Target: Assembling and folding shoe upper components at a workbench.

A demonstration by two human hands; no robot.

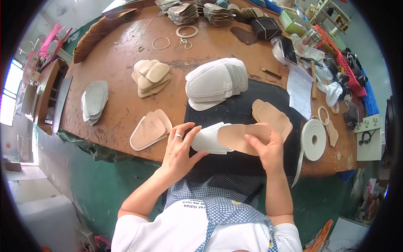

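Observation:
On the black mat (pixel 268 94) in front of me lies a white leather piece (pixel 205 140) with a stitched or perforated edge. My left hand (pixel 179 147), a ring on one finger, brackets its left end between thumb and index finger. A tan, rounded insole-shaped piece (pixel 234 137) is pinched in my right hand (pixel 268 145), its left end over the white piece. Behind my right hand sits a fan of tan pieces (pixel 275 117). Beyond the white piece stands a stack of white perforated pieces (pixel 218 82). Left of my left hand, tan pieces (pixel 150 130) lie with a white edge showing.
A tan stack (pixel 151 75) and a grey-white stack (pixel 95 101) lie to the left. A white tape roll (pixel 314 140), paper sheet (pixel 300 90) and phone (pixel 288 50) are at the right. More stacked pieces (pixel 182 14) line the far edge, with a black block (pixel 266 28).

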